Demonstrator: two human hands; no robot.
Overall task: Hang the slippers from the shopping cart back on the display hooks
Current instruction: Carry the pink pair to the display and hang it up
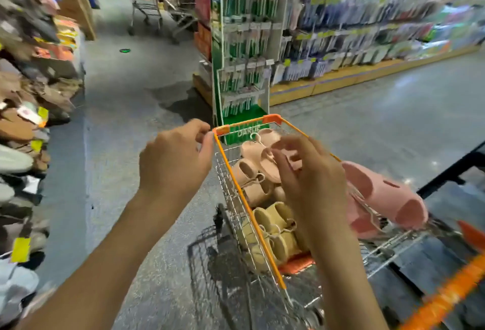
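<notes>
Here both hands hover over the cart (246, 206) of slippers (258, 167), left hand (175, 161) at ten o'clock, right hand (309, 172) at two (both loosely curled, gripping nothing).

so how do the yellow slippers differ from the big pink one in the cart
The yellow slippers are a tied pair lying low inside the shopping cart; the pink slipper looks larger and lies higher, by the cart's right side. Yellow has plain straps; pink's upper has a hole. Both are open-toed slides.
</notes>
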